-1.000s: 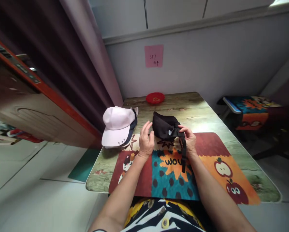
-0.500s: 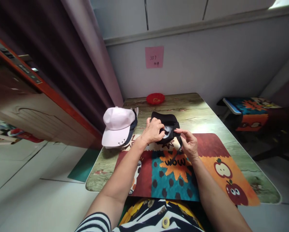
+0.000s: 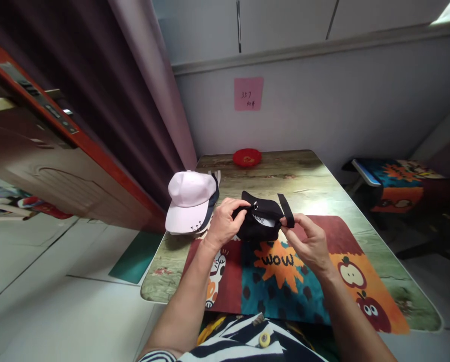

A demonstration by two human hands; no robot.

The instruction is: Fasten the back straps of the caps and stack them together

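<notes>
"Where is it?"

"On the wood-patterned tabletop (image 3: 304, 176) lies a colourful rectangular placemat (image 3: 285, 301), my landmark. The black fabric cap (image 3: 257, 232) is at its far edge, held in both hands; a pale pink cap (image 3: 191, 191) sits by its far left corner."

"How would it handle?"

"Light, I'd guess, soft enough to fold, not slippery or fragile. I'd take the body by its edges, then the strap flat between fingertips; the buckle probably wants a fine pinch."

"And each grip?"

"The left hand (image 3: 225, 221) has thumb and fingers closed on the cap's edge beside the buckle. The right hand (image 3: 310, 246) pinches the opposite edge, near the strap's base."

"Its looks?"

"Dark, matt body, opening showing; a pale printed label (image 3: 264, 220) inside; a narrow black strap (image 3: 285, 208) sticking up; one small, shiny buckle (image 3: 255, 205)."
</notes>
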